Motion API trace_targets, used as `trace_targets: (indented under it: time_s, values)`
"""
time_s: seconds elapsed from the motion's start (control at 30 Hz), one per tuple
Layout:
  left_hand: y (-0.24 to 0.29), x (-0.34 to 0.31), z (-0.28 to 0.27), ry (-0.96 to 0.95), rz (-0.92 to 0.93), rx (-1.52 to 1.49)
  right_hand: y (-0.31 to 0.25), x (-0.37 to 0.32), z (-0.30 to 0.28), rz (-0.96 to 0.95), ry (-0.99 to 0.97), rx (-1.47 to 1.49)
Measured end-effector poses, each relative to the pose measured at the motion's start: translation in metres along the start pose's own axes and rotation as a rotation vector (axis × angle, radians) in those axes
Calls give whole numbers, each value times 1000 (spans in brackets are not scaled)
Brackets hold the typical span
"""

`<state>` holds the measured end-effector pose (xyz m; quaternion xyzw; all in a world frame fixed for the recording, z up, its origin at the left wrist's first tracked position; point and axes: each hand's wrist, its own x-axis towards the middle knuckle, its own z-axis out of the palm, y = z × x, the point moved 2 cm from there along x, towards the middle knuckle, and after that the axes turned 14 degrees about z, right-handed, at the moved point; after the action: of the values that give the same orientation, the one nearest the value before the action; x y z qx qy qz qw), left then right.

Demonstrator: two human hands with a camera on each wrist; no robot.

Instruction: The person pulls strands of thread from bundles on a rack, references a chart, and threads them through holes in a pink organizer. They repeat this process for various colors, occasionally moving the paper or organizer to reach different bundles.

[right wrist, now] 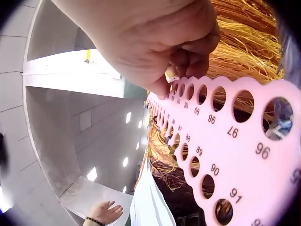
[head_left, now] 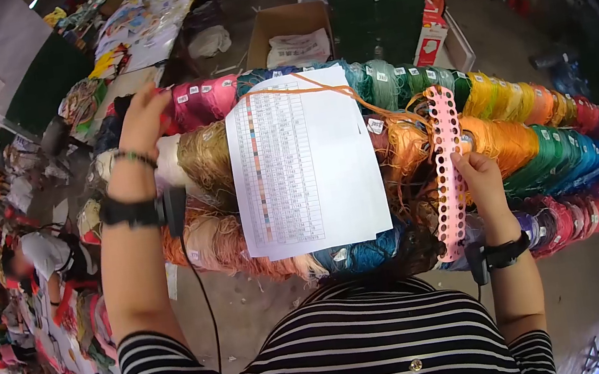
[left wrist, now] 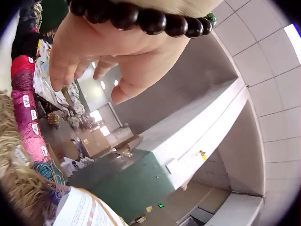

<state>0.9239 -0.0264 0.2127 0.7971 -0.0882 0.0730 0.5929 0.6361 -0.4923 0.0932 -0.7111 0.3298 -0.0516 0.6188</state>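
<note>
My right hand (head_left: 483, 179) pinches the edge of a long pink thread card (head_left: 450, 172) between thumb and fingers. In the right wrist view, the thread card (right wrist: 216, 136) shows numbered round holes along both edges. Orange thread skeins (head_left: 502, 141) lie behind and beside it. My left hand (head_left: 142, 125) is raised at the far left end of the skein rows, close to red and pink skeins (head_left: 206, 106). Loosely bent fingers with nothing between them show on the left hand (left wrist: 117, 56) in its wrist view. Printed sheets with a colour chart (head_left: 305, 171) lie over the middle skeins.
An orange cord (head_left: 308, 90) crosses the top of the sheets. Green and blue skeins (head_left: 566, 155) fill the right side. Behind the rows stands an open cardboard box (head_left: 286, 22). At far left, another person (head_left: 50, 251) is beside a table heaped with thread.
</note>
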Motion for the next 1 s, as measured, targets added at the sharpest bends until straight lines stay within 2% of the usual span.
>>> trace_targets:
  time_s: [0.1,0.17,0.23,0.33,0.47,0.53,0.6,0.67,0.7,0.73,0.83,0.87,0.9,1.0]
  values:
    - [-6,-63,-14,-179,39,2,6,-4,-2,-1,12,27]
    - [-28,-102,-23,-236,74,9,11,-12,-7,2,17,46]
    - [-40,-135,-27,-286,155,256,16,-24,-10,-17,6,-8]
    - [-62,-171,-32,-173,68,84,24,-45,-7,-29,33,-20]
    - [-85,-193,-53,12,146,52,35,-62,-5,45,68,147]
    - [-96,-199,-75,155,150,65,47,-61,-12,-47,173,104]
    - [-101,-208,-101,277,156,220,53,-57,-5,-202,276,33]
    - [-119,-220,-134,425,213,360,71,-47,-15,-181,188,121]
    - [-123,-232,-157,500,222,365,61,-53,-8,-144,137,195]
    - [-143,-231,-161,546,212,600,53,-57,0,-102,86,267]
    - [-160,-242,-176,484,105,621,69,-40,-14,-78,152,244]
    - [-162,-243,-177,468,101,620,64,-43,-10,-74,186,248]
    - [-162,-243,-179,487,116,618,78,-31,-23,-49,125,245]
    - [-160,-239,-181,524,167,605,63,-44,-12,-45,108,234]
